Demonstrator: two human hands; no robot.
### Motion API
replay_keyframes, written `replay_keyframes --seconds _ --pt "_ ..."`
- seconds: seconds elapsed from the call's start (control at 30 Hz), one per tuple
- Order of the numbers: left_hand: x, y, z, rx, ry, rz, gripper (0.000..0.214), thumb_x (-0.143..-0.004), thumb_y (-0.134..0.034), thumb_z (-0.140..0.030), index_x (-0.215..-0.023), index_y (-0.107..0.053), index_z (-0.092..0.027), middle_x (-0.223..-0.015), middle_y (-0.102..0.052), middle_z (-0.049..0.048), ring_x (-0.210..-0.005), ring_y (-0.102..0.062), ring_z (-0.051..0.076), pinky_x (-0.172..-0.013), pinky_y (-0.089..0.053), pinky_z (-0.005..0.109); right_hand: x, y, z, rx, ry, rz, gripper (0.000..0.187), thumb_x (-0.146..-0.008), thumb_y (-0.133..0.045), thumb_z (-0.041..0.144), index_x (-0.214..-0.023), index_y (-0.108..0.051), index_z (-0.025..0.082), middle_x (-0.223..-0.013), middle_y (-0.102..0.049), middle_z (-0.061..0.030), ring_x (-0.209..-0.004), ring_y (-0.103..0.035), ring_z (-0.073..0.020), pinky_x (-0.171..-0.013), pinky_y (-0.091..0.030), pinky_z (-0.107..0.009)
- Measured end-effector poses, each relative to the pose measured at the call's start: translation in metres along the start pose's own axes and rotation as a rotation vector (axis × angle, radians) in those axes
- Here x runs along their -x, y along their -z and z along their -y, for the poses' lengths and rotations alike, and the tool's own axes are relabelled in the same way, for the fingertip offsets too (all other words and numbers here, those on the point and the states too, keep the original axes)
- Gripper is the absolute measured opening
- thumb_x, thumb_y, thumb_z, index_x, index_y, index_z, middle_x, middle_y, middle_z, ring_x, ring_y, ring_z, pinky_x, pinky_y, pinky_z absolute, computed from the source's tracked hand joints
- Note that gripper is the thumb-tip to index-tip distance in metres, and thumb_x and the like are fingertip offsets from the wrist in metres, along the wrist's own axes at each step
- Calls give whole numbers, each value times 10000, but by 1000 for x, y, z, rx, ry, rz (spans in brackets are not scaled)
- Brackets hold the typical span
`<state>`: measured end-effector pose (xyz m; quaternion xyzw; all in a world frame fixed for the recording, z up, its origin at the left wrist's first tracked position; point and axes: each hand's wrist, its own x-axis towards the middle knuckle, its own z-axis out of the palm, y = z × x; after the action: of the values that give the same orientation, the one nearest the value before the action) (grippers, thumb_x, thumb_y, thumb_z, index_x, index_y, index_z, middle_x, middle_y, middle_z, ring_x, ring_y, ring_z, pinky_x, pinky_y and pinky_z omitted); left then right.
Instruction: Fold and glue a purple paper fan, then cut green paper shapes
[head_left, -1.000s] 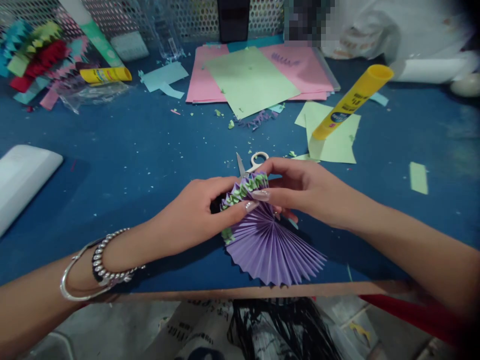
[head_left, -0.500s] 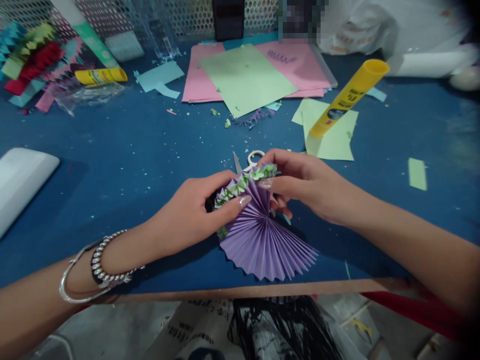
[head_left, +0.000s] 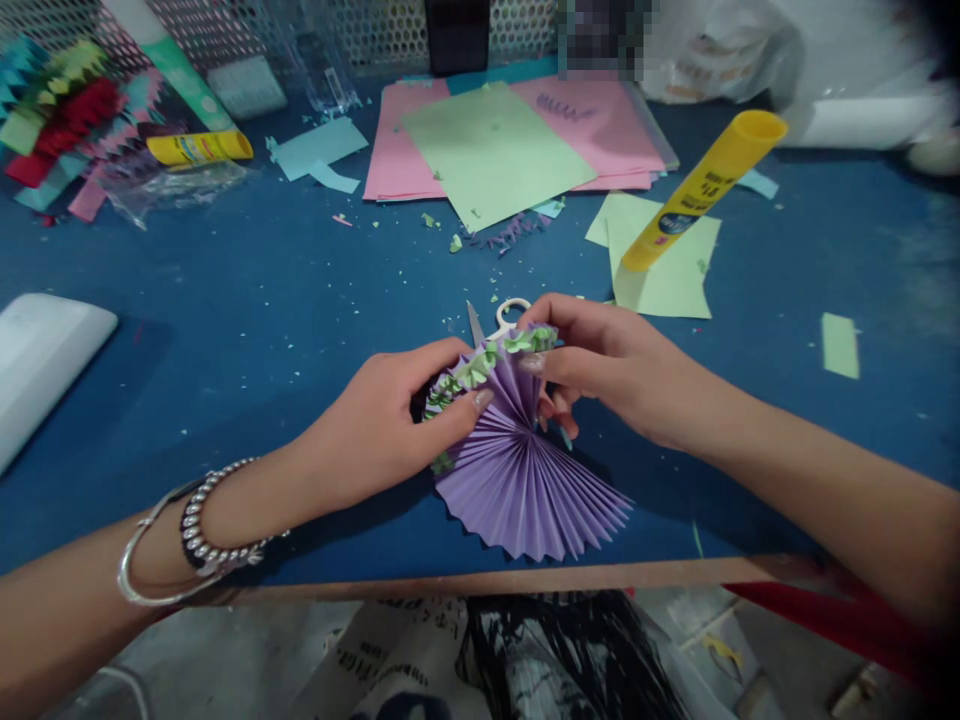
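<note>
Near table edge (head_left: 525, 578) | left hand (head_left: 375, 425), right hand (head_left: 607, 365) pinching paper fan (head_left: 525, 490) | scissors (head_left: 510, 310) behind

A purple pleated paper fan (head_left: 517, 480) with a green zigzag edge lies spread open at lower centre, its top edge pinched up.

2 hands: left hand (head_left: 382, 425), right hand (head_left: 607, 365). 1 purple pleated fan (head_left: 525, 480), centre. 1 pr scissors (head_left: 499, 318) just above it. 2 yellow glue sticks: upper-left glue stick (head_left: 199, 148), upper-right glue stick (head_left: 705, 190). 2 bracelets (head_left: 195, 530), lower left. 1 big green sheet (head_left: 495, 150), top centre. 1 white block (head_left: 37, 350), left edge.
</note>
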<state>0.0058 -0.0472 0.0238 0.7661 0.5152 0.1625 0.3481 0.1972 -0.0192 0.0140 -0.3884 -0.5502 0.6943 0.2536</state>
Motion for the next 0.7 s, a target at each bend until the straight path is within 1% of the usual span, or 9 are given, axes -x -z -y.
replay_keyframes --seconds 0.13,0.27,0.4,0.57,0.7 --pt "0 0 0 5 20 0 191 -819 -438 -346 -859 -542 -191 -742 -592 -26 -673 -515 128 -586 -360 213 0 -1 0 12 -13 -2 109 -782 -515 118 -847 -468 192 -502 -504 60 -428 -521 -88 -376 -479 -195" --pt "1 -1 -1 24 35 -8 134 -806 -451 -310 -797 -519 -195 -680 -542 -34 -637 -482 121 -553 -337 207 0 -2 0 45 -4 -2 113 -792 -513 126 -883 -504 192 -505 -516 54 -419 -509 -80 -385 -488 -193" --pt "1 -1 -1 22 42 -9 137 -805 -445 -311 -790 -512 -192 -679 -532 -30 -636 -473 122 -547 -331 208 1 -1 0 56 13 8 87 -800 -508 129 -861 -518 190 -522 -534 46 -441 -536 -83 -397 -497 -186" --pt "0 0 -1 12 42 -16 153 -801 -444 -328 -776 -507 -191 -662 -518 -29 -622 -460 119 -542 -331 209 0 0 -3 31 16 5 97 -794 -504 122 -860 -510 192 -545 -527 46 -487 -580 -104 -398 -507 -196" --pt "0 0 -1 9 42 -15 164 -802 -435 -331 -783 -515 -189 -680 -542 -25 -636 -481 122 -550 -340 212 0 -1 -3 14 11 3 91 -790 -502 127 -859 -499 187 -562 -516 47 -491 -593 -108 -405 -511 -198"
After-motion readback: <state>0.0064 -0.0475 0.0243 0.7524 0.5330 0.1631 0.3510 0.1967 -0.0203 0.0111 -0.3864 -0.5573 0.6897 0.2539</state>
